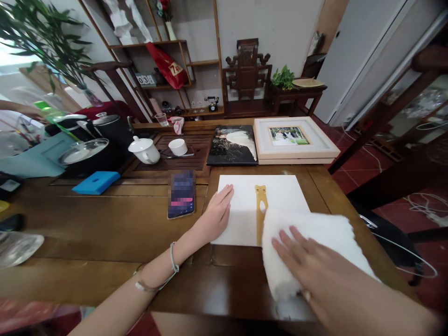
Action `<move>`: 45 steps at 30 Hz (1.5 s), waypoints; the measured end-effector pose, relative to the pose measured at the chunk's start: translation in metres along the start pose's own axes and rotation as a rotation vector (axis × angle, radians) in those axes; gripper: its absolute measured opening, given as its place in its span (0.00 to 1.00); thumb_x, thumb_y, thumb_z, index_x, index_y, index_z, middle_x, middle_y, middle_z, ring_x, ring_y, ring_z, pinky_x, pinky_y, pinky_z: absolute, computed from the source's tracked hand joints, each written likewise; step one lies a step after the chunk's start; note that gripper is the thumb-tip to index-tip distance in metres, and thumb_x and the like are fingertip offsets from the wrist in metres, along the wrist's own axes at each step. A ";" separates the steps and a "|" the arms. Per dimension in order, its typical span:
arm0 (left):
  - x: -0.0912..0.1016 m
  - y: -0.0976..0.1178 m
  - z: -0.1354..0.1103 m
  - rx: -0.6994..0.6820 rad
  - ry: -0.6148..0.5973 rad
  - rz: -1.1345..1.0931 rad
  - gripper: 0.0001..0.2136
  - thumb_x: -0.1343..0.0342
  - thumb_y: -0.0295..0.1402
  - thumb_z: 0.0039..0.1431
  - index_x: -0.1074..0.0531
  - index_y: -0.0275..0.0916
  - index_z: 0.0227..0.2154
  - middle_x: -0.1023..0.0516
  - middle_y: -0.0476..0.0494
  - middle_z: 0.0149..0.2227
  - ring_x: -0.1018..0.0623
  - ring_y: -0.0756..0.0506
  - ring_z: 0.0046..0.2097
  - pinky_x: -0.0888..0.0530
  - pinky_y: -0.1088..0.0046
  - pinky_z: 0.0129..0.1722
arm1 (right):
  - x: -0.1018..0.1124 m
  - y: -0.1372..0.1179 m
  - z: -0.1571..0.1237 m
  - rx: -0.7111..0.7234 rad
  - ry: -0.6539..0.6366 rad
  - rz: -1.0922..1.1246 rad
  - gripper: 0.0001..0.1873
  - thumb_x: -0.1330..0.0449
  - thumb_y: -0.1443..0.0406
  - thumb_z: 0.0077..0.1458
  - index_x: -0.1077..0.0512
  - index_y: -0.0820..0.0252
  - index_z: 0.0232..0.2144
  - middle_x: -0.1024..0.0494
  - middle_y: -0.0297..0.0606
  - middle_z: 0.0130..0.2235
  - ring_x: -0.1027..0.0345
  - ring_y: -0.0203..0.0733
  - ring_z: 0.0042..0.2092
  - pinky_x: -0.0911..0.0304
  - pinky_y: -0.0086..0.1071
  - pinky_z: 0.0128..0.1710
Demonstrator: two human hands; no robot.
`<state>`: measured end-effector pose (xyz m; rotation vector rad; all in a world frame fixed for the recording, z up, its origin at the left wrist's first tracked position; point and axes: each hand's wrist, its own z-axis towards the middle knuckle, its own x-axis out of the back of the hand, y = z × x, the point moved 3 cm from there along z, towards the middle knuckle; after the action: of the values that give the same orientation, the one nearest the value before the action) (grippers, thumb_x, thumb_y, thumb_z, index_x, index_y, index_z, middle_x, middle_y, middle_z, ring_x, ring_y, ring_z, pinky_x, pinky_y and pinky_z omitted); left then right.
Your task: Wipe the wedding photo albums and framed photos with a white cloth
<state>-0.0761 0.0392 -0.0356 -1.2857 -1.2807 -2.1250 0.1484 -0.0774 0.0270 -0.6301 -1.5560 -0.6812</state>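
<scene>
A white flat panel (241, 228) lies on the wooden table in front of me, with a long yellow cat-like figure (261, 198) on it. My left hand (219, 212) rests on the panel's left edge, fingers stretched out and holding nothing. Flat on a white cloth (336, 233) is my right hand (304, 254), its fingers spread. The cloth covers the panel's lower right part and the lower end of the figure, and reaches past the panel onto the table. A greyish patch shows at the cloth's near edge.
Beyond the panel lie a dark photo panel (233, 144) and a pale wooden frame (261, 151) with a photo. Left of them are a phone (181, 193), a blue block (96, 182), a white lidded teapot (145, 150) and a white cup (178, 147) on a tea tray.
</scene>
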 end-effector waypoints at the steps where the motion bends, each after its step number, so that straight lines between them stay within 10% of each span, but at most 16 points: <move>1: 0.000 0.000 0.000 -0.001 0.002 0.000 0.23 0.65 0.30 0.70 0.47 0.33 0.65 0.48 0.31 0.69 0.48 0.40 0.70 0.47 0.52 0.68 | 0.000 -0.007 -0.007 0.017 0.017 0.007 0.39 0.46 0.73 0.41 0.36 0.70 0.60 0.33 0.57 0.60 0.39 0.65 0.60 0.29 0.51 0.48; 14: -0.001 -0.001 0.000 -0.019 0.017 -0.004 0.23 0.65 0.31 0.70 0.48 0.36 0.66 0.47 0.33 0.68 0.48 0.39 0.70 0.47 0.50 0.67 | -0.014 0.054 0.087 -0.251 0.042 -0.040 0.37 0.50 0.72 0.53 0.48 0.75 0.65 0.48 0.59 0.67 0.60 0.66 0.67 0.52 0.60 0.62; 24: -0.002 -0.003 0.000 -0.013 0.017 -0.002 0.23 0.65 0.30 0.70 0.48 0.36 0.66 0.47 0.33 0.68 0.48 0.40 0.70 0.47 0.51 0.67 | -0.002 -0.026 -0.004 0.048 -0.029 0.074 0.46 0.44 0.72 0.41 0.44 0.66 0.65 0.42 0.54 0.66 0.47 0.68 0.64 0.32 0.55 0.51; 37: 0.000 -0.001 0.001 -0.016 0.020 0.023 0.23 0.64 0.31 0.69 0.46 0.31 0.64 0.46 0.30 0.68 0.47 0.39 0.69 0.46 0.52 0.67 | -0.013 0.023 0.085 -0.169 0.069 0.062 0.38 0.48 0.70 0.54 0.51 0.69 0.67 0.54 0.57 0.69 0.68 0.67 0.68 0.61 0.67 0.61; 45: -0.001 -0.002 0.000 -0.004 0.011 0.010 0.23 0.65 0.30 0.69 0.47 0.33 0.65 0.47 0.31 0.68 0.48 0.40 0.70 0.47 0.52 0.68 | -0.006 -0.028 0.027 0.052 -0.064 0.094 0.44 0.41 0.69 0.46 0.46 0.69 0.66 0.51 0.60 0.67 0.60 0.75 0.66 0.46 0.70 0.55</move>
<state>-0.0763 0.0401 -0.0375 -1.2776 -1.2640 -2.1256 0.1101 -0.0763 0.0180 -0.6875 -1.5875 -0.5525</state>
